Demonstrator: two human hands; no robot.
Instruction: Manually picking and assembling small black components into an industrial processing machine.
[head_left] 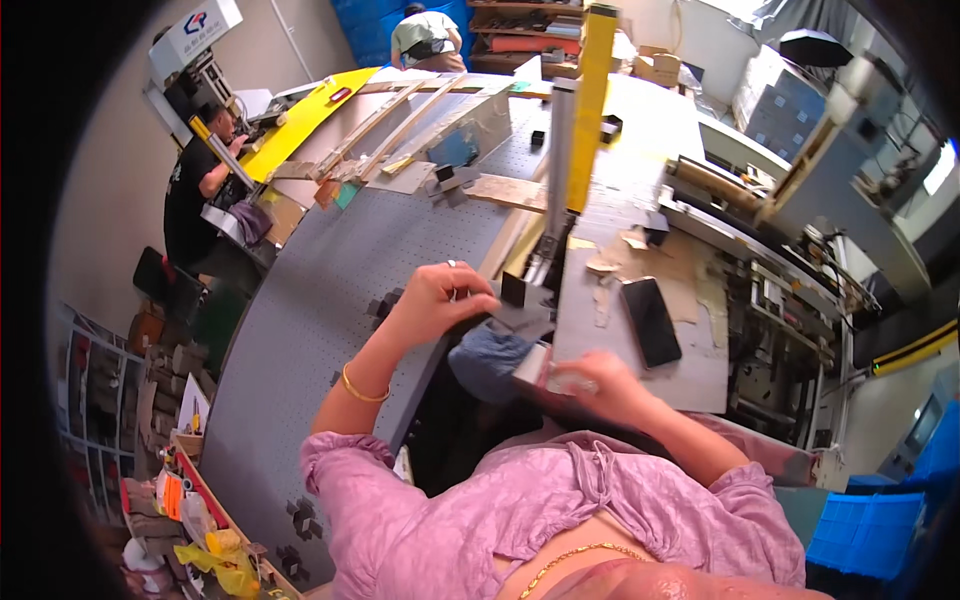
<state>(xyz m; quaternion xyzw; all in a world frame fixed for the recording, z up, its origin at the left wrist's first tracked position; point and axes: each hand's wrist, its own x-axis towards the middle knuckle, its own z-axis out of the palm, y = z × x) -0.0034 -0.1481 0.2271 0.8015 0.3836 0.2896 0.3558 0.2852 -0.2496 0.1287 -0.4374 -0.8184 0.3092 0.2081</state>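
Note:
My left hand (445,300) hovers over the right edge of the grey perforated table, thumb and fingers pinched together; whatever sits between them is too small to make out. Just right of its fingertips stands a small black box (513,290). Below that, a bundle of blue cloth (490,360) lies in the gap in front of my body. My right hand (600,385) is slightly blurred, its fingers curled at the near edge of the grey worktop, beside a pale block (533,363). Something whitish shows at its fingers, not clear enough to name. A black phone (650,322) lies beyond it.
A yellow upright post (592,110) rises between the perforated table (340,330) and the right worktop (695,385). Small black pieces (303,518) and wooden strips (510,192) lie on the table. Machine rails (770,270) run along the right. Two other people work farther back.

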